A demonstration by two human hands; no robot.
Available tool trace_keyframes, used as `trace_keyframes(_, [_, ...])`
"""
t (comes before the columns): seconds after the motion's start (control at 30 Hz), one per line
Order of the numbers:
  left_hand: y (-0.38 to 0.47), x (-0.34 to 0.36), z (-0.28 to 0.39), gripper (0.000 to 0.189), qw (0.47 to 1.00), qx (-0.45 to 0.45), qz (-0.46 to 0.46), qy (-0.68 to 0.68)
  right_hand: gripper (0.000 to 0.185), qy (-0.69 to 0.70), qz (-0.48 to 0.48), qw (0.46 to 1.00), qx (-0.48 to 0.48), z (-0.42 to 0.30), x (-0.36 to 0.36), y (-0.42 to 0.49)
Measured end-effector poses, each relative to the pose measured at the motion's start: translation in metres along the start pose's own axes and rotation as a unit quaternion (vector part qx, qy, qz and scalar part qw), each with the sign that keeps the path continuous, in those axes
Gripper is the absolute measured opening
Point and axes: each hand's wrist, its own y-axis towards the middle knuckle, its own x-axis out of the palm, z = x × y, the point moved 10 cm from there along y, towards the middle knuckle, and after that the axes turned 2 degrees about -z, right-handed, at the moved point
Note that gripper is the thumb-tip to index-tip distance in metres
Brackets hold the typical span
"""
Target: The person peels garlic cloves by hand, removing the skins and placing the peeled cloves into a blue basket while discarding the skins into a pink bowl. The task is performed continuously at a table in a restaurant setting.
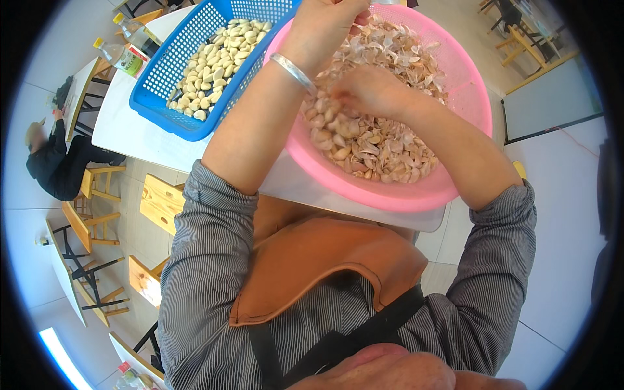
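A pink plastic colander basin point(370, 195) holds unpeeled garlic cloves point(336, 139) and a large heap of loose papery garlic skins point(390, 41). My right hand point(373, 92) reaches down into it, its blurred fingers among the cloves; what they grip is hidden. Above the basin's far left side, my left hand point(329, 22) is raised with curled fingers, partly cut off by the top of the picture. Whether it holds anything cannot be told. Left of that forearm stands a blue perforated plastic basket point(183, 129) with pale peeled garlic cloves point(212, 68).
Both containers stand on a white table point(122, 129). Two yellow-capped bottles, one clear point(119, 57) and one dark point(139, 36), stand beyond the blue basket. Wooden stools point(161, 202) are at the left, where a person in dark clothes point(53, 161) sits at another table.
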Motion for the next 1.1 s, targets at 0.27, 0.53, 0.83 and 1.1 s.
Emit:
trace_keyframes(0.27, [0.001, 0.001, 0.001, 0.015, 1.0, 0.008, 0.0, 0.024, 0.019, -0.133, -0.152, 0.978, 0.052, -0.007, 0.019, -0.009])
trace_keyframes(0.53, [0.008, -0.002, 0.007, 0.018, 0.994, 0.081, -0.029, 0.069, 0.021, -0.139, -0.111, 0.984, 0.008, -0.021, 0.025, -0.004])
trace_keyframes(0.83, [0.008, -0.015, 0.007, 0.018, 0.99, 0.07, 0.031, 0.122, 0.02, 0.284, 0.023, 0.958, -0.025, -0.011, -0.075, -0.028])
trace_keyframes(1.1, [-0.003, -0.002, 0.025, 0.018, 0.991, 0.107, 0.012, 0.081, 0.023, 0.423, 0.289, 0.857, -0.056, 0.013, -0.139, -0.06])
